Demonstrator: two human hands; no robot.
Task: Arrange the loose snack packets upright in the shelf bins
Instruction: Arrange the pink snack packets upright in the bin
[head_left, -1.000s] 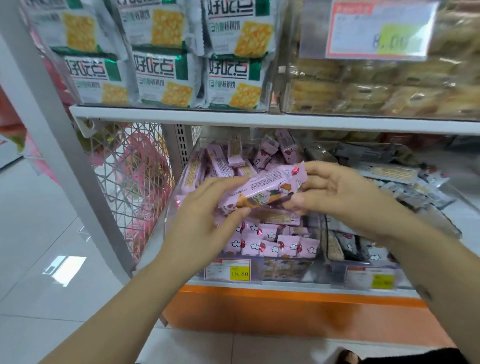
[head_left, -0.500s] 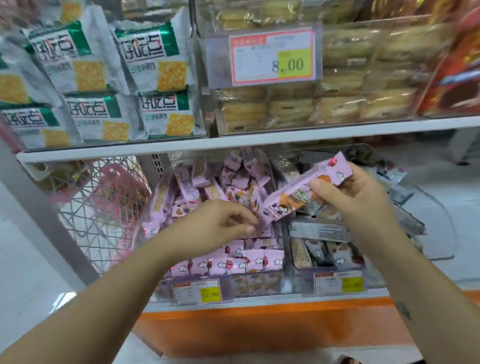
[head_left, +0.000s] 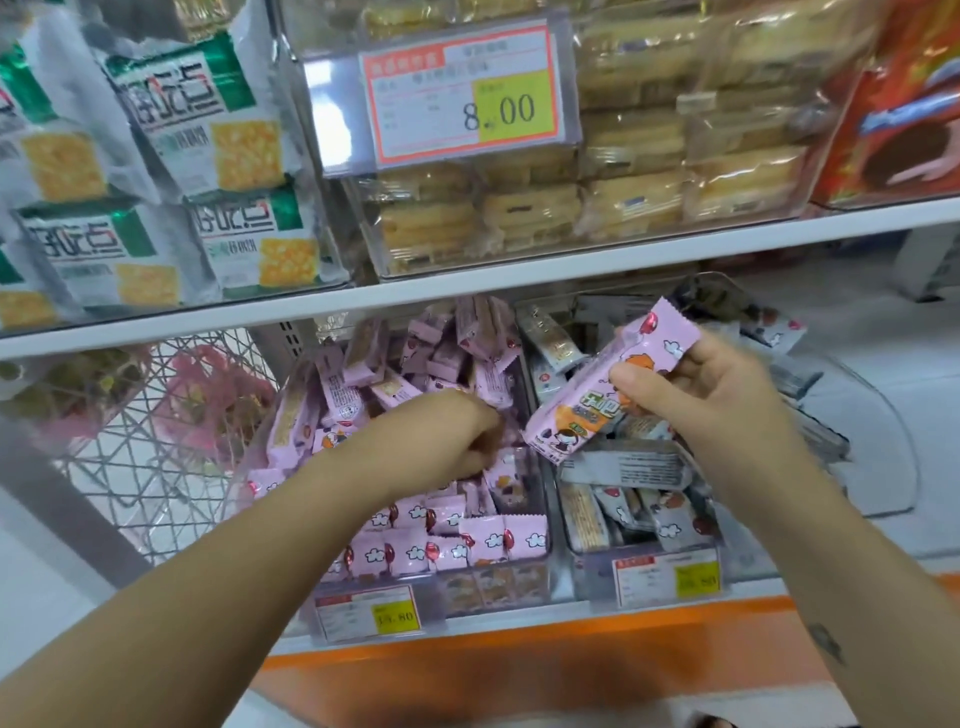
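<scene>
At far left, green-and-white cracker bags (head_left: 208, 114) stand on the upper shelf (head_left: 519, 280), and under them a wire basket (head_left: 156, 441) sits at the end of the rack. Next comes the pink bin (head_left: 457, 592), a clear one with a yellow price tag (head_left: 369, 616) on its front. Pink packets (head_left: 426, 540) fill it: a row at the front stands upright, side by side, while those further back lie heaped and tilted every way. The left hand (head_left: 462, 436) reaches down into the middle of that heap, knuckles up and fingers curled under. Its fingertips are hidden among the wrappers, so I cannot tell whether it pinches one or only touches them. Just right of it, the right hand (head_left: 696, 395) holds one packet (head_left: 587, 400) in the air, thumb on its face and fingers curled behind. That packet is tilted, lower end over the wall between the two bins, upper end up and to the right, above the grey bin (head_left: 597, 577). Grey packets (head_left: 623, 467) lie loose in that bin, a few upright at the front. On the upper shelf, wrapped cakes (head_left: 623, 182) sit behind an 8.00 tag (head_left: 467, 98), and a red box (head_left: 893, 104) stands at far right
</scene>
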